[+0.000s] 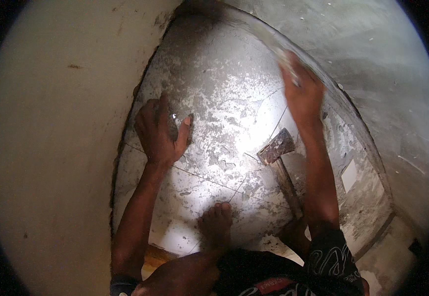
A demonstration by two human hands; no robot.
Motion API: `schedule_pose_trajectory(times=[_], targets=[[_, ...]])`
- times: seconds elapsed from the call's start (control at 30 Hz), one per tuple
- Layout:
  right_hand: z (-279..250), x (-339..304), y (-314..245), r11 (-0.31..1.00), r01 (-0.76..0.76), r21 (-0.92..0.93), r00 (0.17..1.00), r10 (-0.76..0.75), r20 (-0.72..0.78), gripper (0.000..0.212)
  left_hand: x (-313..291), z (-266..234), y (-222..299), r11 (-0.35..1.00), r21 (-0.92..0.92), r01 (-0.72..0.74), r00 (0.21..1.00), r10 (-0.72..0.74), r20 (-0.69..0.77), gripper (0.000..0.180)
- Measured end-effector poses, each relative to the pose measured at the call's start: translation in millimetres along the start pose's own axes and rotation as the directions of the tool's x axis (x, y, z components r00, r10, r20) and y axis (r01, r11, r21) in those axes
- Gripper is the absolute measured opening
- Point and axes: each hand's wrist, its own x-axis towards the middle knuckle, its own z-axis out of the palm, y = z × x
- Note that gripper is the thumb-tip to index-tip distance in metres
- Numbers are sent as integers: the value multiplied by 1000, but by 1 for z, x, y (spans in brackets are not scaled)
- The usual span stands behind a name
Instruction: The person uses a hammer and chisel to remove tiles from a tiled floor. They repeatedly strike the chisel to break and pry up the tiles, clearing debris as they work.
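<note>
My left hand (157, 130) rests on the tiled floor (224, 123) close to the left wall, its fingers apart and nothing held. Farther forward on the right, my right hand (303, 93) is closed round a pale narrow tool (285, 58). Motion blurs this tool, so its exact kind does not show. Its far end points up and left along the foot of the right wall. A hammer (276, 146) with a dark, worn metal head and a wooden handle lies on the floor, just left of my right forearm. Grey cement-like residue covers much of the white tile surface.
A pale wall (66, 128) rises at the left, and a rough grey wall (372, 64) at the right. They draw together at the far end. My bare foot (217, 222) stands at the near middle. A small white piece (348, 176) sits near the right wall's base.
</note>
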Motion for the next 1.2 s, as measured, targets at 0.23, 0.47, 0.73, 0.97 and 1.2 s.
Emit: schedule_pose_trajectory(times=[0.23,0.47,0.73,0.97,1.2], targets=[[-78,-42,27,994,-111,-25,992,112,65,34,-1,1,2,999,47,11,1000,-12,16,71],[-44,-29,48,1000,-8,-17,999,8,-42,32,6,2,6,999,49,-13,999,10,51,72],[-33,-2,35,999,-42,-27,993,45,108,29,6,2,5,1000,17,-2,999,1,42,69],[-41,-36,46,998,-11,69,1000,13,-22,30,3,-2,8,999,39,19,999,-21,47,71],[-36,-32,36,999,-40,22,997,38,70,30,4,-2,6,998,59,21,998,-25,55,70]])
